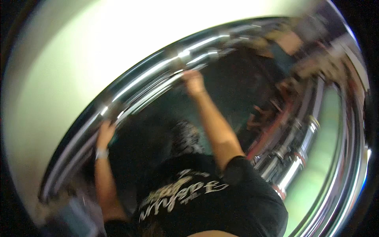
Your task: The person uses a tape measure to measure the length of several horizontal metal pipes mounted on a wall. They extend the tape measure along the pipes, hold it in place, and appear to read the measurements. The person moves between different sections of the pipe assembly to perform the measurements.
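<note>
Long shiny metal rollers or rails [138,79] curve across the view in front of me, with a bright white sheet-like surface [79,67] beyond them. My left hand [106,133] is at the near rail on the left, with a pale band around its wrist; motion smears its fingers. Farther right along the same rail, my right hand [193,82] looks closed, its fingers curled up against the metal. Whatever it may hold is too blurred to make out.
On the right stands a pale green roller [316,162] with shiny metal bars [292,173] beside it. Blurred reddish machine parts [272,122] lie between it and me. A bluish-grey object [79,215] shows at lower left, and dark floor [237,83] lies below the rails.
</note>
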`<move>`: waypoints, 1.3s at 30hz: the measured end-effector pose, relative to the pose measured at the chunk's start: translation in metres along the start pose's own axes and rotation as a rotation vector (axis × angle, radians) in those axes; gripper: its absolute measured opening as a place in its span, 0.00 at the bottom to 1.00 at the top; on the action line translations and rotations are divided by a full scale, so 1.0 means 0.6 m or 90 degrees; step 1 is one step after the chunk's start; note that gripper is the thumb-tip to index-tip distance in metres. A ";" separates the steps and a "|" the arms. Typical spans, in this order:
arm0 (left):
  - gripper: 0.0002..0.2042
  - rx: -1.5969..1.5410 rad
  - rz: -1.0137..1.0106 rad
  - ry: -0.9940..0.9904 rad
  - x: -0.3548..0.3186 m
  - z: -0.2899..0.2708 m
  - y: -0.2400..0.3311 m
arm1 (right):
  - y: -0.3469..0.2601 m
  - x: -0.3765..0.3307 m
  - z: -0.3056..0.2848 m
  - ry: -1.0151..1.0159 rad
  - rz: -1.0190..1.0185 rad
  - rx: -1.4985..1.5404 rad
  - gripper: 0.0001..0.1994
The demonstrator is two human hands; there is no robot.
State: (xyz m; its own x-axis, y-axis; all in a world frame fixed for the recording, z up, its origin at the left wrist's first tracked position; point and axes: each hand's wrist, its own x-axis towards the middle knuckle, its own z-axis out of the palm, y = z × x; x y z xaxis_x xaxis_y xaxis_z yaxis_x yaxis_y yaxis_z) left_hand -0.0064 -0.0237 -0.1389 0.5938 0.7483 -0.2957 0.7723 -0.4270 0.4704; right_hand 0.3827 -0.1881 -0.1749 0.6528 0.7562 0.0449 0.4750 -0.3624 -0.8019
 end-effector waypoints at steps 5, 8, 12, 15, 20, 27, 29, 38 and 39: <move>0.11 -0.131 0.106 0.038 0.023 0.016 0.014 | 0.038 0.006 0.018 0.095 0.107 0.623 0.04; 0.11 -0.079 0.171 0.093 0.033 0.027 -0.012 | 0.008 0.005 0.026 0.076 0.084 0.615 0.07; 0.11 -0.063 0.138 0.040 0.029 0.012 0.005 | 0.017 0.011 0.025 0.072 0.108 0.665 0.07; 0.11 -0.068 0.103 0.062 0.015 0.007 0.021 | 0.008 0.006 0.023 0.076 0.105 0.643 0.07; 0.11 -0.074 0.153 0.099 0.030 0.027 -0.010 | -0.003 0.003 0.026 0.075 0.116 0.642 0.07; 0.12 -0.095 0.090 0.050 0.022 0.012 0.012 | 0.011 0.008 0.021 0.054 0.111 0.651 0.07; 0.11 -0.093 0.128 0.075 0.018 0.012 0.014 | 0.012 0.008 0.021 0.050 0.108 0.652 0.07; 0.15 -0.009 0.103 0.103 0.002 0.009 0.034 | 0.017 0.006 0.021 0.053 0.111 0.627 0.08; 0.22 0.039 0.149 0.172 -0.007 0.012 0.039 | 0.018 0.008 0.021 0.068 0.129 0.626 0.08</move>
State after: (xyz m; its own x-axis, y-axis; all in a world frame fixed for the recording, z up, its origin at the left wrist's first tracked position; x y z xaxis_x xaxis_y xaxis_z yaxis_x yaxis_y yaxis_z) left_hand 0.0110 -0.0406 -0.1323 0.6817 0.7299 0.0491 0.6390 -0.6269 0.4457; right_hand 0.3836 -0.1816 -0.1909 0.7395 0.6599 -0.1326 -0.3167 0.1673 -0.9337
